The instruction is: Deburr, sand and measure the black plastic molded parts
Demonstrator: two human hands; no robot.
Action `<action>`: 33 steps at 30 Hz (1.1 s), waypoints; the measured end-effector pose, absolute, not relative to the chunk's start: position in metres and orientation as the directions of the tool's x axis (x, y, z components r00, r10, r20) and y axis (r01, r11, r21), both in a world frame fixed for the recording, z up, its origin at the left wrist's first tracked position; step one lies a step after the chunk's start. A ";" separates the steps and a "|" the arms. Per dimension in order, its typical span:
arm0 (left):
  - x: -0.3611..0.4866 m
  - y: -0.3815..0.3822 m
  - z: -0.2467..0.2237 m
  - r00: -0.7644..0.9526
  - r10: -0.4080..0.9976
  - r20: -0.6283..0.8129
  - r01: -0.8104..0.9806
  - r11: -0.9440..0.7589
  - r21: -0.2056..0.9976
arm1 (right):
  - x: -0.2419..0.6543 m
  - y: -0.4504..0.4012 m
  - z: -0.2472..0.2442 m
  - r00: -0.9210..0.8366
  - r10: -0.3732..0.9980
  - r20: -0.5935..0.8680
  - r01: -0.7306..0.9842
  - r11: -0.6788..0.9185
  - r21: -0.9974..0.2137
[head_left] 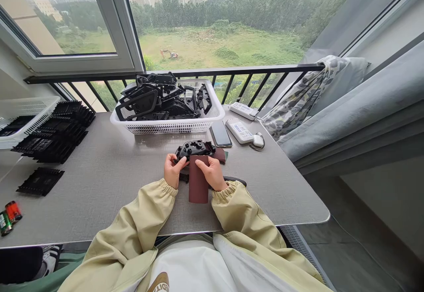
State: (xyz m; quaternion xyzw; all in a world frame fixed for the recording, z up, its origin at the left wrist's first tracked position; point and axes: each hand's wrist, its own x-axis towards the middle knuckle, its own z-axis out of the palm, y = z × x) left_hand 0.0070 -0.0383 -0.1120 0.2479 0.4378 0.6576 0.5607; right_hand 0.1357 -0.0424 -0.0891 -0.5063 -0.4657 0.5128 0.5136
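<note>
Near the middle of the table, my left hand [172, 171] grips the left end of a black plastic part [195, 148], its thumb on the near edge. A dark red-brown sheet [198, 186], which looks like sandpaper, is pinched in my right hand [213, 172] with the thumb on its face. The sheet hangs in front of the black part and hides some of it. Just beyond my right hand lies another red-brown piece [220, 154] with a green edge. A dark strip [236, 180] shows behind my right wrist.
A white basket [175, 126] heaped with black parts stands at the back. Right of it are a phone [221, 134] and white power strips [239, 131]. Stacked black panels [56, 133], another white basket [29, 106] and two cans [13, 211] are at the left.
</note>
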 end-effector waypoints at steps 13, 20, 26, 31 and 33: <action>-0.006 -0.032 -0.110 -0.195 0.939 -0.285 -0.681 0.079 0.728 | 0.151 -0.038 -0.080 0.179 0.959 -0.220 -0.491 -0.106 -0.865; -0.004 -0.030 -0.106 -0.292 0.901 -0.320 -0.723 0.011 0.691 | 0.146 -0.041 -0.083 0.174 0.968 -0.179 -0.518 -0.065 -0.853; -0.001 -0.032 -0.102 -0.214 0.926 -0.310 -0.718 0.066 0.693 | 0.146 -0.041 -0.086 0.178 0.973 -0.147 -0.521 -0.034 -0.853; 0.000 -0.032 -0.103 -0.146 0.936 -0.321 -0.718 0.123 0.685 | 0.146 -0.040 -0.087 0.180 0.975 -0.130 -0.511 -0.020 -0.859; 0.001 -0.032 -0.105 -0.114 0.939 -0.325 -0.709 0.153 0.688 | 0.145 -0.041 -0.088 0.179 0.977 -0.120 -0.497 -0.016 -0.868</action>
